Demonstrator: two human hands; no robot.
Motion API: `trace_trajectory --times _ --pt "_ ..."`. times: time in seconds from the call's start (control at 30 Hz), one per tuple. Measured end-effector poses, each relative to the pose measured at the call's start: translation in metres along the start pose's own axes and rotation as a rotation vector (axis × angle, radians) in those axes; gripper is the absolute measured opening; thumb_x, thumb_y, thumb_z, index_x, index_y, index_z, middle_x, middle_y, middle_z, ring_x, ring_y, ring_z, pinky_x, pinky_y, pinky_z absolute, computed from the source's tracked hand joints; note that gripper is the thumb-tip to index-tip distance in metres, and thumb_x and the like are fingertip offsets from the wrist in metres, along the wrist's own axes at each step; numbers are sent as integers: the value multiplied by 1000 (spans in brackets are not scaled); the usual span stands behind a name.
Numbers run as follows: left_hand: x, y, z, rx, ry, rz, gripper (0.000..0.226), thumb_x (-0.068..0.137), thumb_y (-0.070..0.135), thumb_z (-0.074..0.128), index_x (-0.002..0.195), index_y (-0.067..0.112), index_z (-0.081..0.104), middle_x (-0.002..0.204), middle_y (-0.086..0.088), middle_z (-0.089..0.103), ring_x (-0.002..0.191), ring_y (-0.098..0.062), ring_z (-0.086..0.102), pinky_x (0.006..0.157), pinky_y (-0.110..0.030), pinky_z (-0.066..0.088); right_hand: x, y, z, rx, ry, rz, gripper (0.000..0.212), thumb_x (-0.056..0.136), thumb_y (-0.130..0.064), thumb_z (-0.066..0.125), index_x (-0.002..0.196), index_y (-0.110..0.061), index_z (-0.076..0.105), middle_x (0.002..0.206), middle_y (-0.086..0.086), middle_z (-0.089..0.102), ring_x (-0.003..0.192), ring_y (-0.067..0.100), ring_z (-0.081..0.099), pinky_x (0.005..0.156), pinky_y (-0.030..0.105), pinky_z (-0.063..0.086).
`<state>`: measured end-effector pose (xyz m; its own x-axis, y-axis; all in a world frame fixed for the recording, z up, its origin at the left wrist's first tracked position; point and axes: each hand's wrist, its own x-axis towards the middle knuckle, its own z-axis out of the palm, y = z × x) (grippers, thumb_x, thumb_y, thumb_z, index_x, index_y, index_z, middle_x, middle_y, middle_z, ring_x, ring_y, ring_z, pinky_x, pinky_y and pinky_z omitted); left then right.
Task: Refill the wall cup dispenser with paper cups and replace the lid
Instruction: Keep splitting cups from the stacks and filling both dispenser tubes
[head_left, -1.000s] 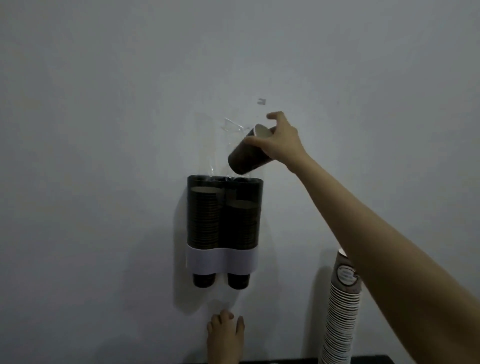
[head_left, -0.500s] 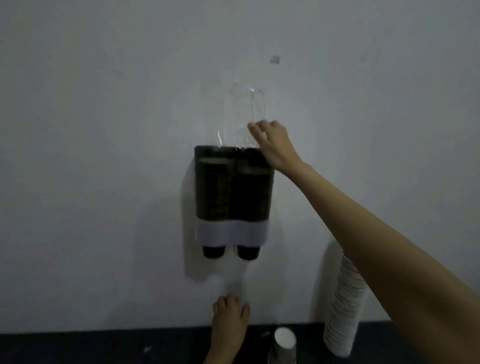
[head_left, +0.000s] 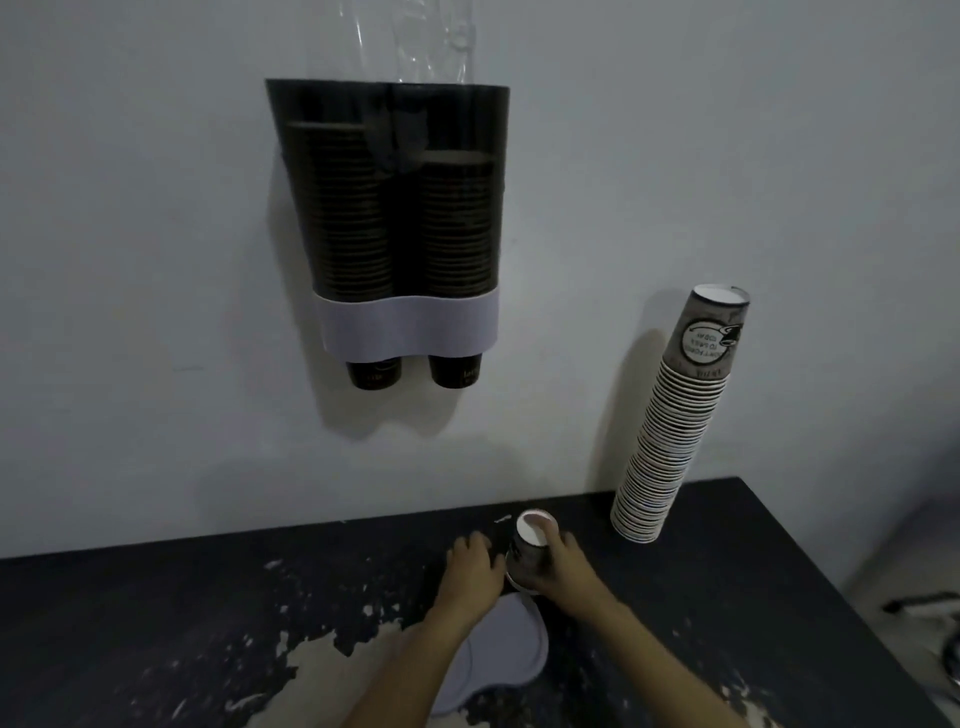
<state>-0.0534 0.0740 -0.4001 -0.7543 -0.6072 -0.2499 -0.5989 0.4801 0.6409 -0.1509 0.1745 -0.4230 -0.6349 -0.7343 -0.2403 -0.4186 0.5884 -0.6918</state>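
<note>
A dark twin-tube cup dispenser (head_left: 395, 208) with a white band hangs on the wall, both tubes stacked with cups, the right stack lower. Clear plastic wrap (head_left: 426, 41) sticks up from its open top. On the black table, a short upside-down stack of paper cups (head_left: 527, 553) stands between my hands. My right hand (head_left: 563, 569) wraps around it. My left hand (head_left: 470, 571) rests on the table just left of the stack, fingers apart, touching its base. The white dispenser lid (head_left: 511, 649) lies flat on the table beneath my forearms.
A tall leaning stack of upside-down paper cups (head_left: 670, 431) stands on the table against the wall at the right. The black table (head_left: 156, 623) has worn, peeling patches. Its right edge drops off near some dim objects (head_left: 919, 608).
My right hand left the dispenser top and came down to the table, closing on the short cup stack. The view tilted down, and my left hand shifted beside that stack.
</note>
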Motion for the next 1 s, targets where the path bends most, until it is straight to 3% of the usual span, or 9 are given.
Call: trace_trajectory --times 0.13,0.27,0.37,0.47,0.6,0.67,0.77,0.9,1.0 --pt "13 -3 13 -159 -43 -118 37 97 23 38 125 1 43 131 -20 45 120 -28 47 98 -30 38 13 6 -6 85 258 -26 46 77 -15 70 117 -10 47 120 14 41 113 26 47 98 27 38" --pt "18 -8 32 -202 -99 -133 36 96 16 40 127 0 46 131 -20 51 119 -29 51 94 -29 41 22 1 -3 114 240 -48 48 67 -18 78 93 -16 37 103 4 39 108 20 43 93 27 37" --pt "18 -5 39 -219 -121 -118 33 96 14 36 125 2 47 129 -19 53 118 -29 51 93 -29 41 28 -3 1 230 344 24 41 71 -13 75 86 -13 37 101 10 52 102 25 54 74 21 39" --pt "19 -1 35 -364 -67 -226 36 97 16 34 122 -4 49 126 -21 55 117 -33 52 92 -32 41 22 -12 1 386 488 50 41 71 -11 75 91 -11 39 101 8 47 93 21 51 67 12 36" --pt "23 2 28 -909 -30 -426 43 97 21 36 116 -12 55 121 -25 60 107 -36 58 88 -43 50 9 -21 -5 673 544 120 48 73 -13 74 109 -10 43 106 6 51 97 21 54 80 29 47" --pt "17 12 23 -1171 -49 -443 43 98 21 35 122 -11 51 120 -23 59 99 -33 57 75 -36 49 4 -25 -10 758 539 157 48 76 -16 72 115 -7 46 110 9 55 100 22 56 81 30 49" --pt "6 33 10 -1419 -27 -359 44 98 21 33 128 -9 45 103 -20 62 87 -30 59 72 -33 48 -4 -30 -16 900 492 187 43 79 -18 70 115 -8 49 112 10 59 101 22 59 81 32 53" --pt "-18 59 -10 -1553 21 -302 45 99 22 31 134 -6 39 131 -26 50 124 -39 47 91 -38 42 -14 -42 -27 1084 369 144 47 73 -20 75 113 -9 53 116 14 64 106 28 63 97 47 50" --pt "-35 70 -18 -1590 23 -253 47 99 25 28 135 -4 38 137 -27 46 121 -36 49 83 -32 46 -20 -54 -37 1059 262 65 51 75 -14 72 121 -6 51 117 16 64 106 28 63 94 43 52"
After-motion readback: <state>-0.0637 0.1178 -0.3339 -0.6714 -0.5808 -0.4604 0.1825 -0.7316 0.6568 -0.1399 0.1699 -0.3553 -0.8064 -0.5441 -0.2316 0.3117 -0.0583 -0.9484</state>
